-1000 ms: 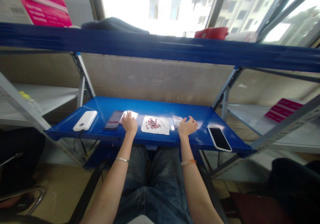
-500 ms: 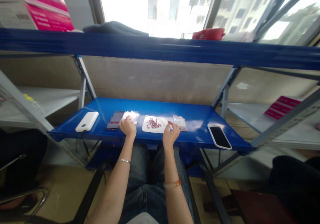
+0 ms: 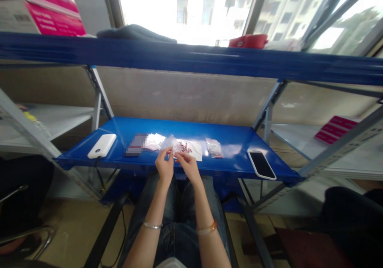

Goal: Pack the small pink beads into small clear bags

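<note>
Left hand (image 3: pixel 164 165): narrow pinch on a clear plastic bag (image 3: pixel 170 142).
Right hand (image 3: pixel 188 166): narrow pinch on the same bag's lower edge.
Bag: held up, overlapping white paper (image 3: pixel 194 153) bearing small red pieces (image 3: pixel 184 147).
Beyond: second bag (image 3: pixel 214 148), blue steel shelf (image 3: pixel 179 126).

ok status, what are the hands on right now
Hands: left hand and right hand pinching a small clear plastic bag, raised over the blue steel shelf. Bag overlaps a white paper sheet with small red-and-white parts behind it. Nothing in the way.
</note>
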`<action>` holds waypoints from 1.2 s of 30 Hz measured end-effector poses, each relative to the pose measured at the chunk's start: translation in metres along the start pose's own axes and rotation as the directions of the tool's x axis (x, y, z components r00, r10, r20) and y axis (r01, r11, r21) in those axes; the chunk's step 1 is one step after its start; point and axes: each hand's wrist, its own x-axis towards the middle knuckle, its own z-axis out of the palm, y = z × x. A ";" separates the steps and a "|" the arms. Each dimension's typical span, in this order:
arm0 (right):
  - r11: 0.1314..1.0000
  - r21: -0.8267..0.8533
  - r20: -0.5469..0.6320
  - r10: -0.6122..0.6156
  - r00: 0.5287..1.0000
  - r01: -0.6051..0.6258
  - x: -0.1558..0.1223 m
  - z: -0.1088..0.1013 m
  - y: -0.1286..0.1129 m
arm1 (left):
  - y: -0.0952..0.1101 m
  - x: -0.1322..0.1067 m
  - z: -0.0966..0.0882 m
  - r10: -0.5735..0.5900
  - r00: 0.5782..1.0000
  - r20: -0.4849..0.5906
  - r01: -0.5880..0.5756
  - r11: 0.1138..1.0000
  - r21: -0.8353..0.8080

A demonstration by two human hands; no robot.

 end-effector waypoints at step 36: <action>0.994 -0.040 -0.020 -0.101 0.995 0.100 -0.013 -0.021 -0.035 | 0.042 0.002 -0.016 0.101 0.887 0.450 -0.094 0.995 -0.037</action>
